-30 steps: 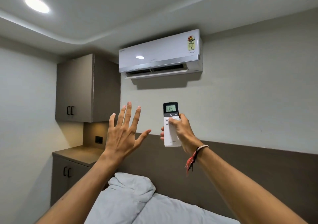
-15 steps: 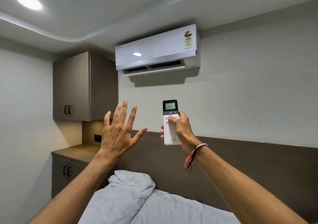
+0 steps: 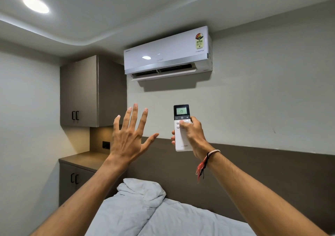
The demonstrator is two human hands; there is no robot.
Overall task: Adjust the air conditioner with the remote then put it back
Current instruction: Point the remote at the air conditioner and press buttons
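Below the air conditioner (image 3: 167,54): bare wall lying open around both raised arms.
Right hand (image 3: 193,134): gripping the remote (image 3: 182,126) upright, thumb pressing its buttons.
Left hand (image 3: 129,136): spreading empty, fingers splayed, well clear of the cabinet (image 3: 79,90) edge.

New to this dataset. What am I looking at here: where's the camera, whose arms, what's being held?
There is no robot. One wide-angle camera sits on a person's head, looking forward, so both arms reach into the picture from below.

The right hand holds a white remote upright, aimed at the air conditioner mounted high on the wall. The thumb rests on the remote's buttons, and its small screen reads 19. A thread bracelet is on that wrist.

The left hand is empty, raised with fingers spread, touching nothing.

Below lies a bed with a crumpled white blanket against a dark headboard. To the left are a wall cabinet and a low counter. A ceiling light is on.
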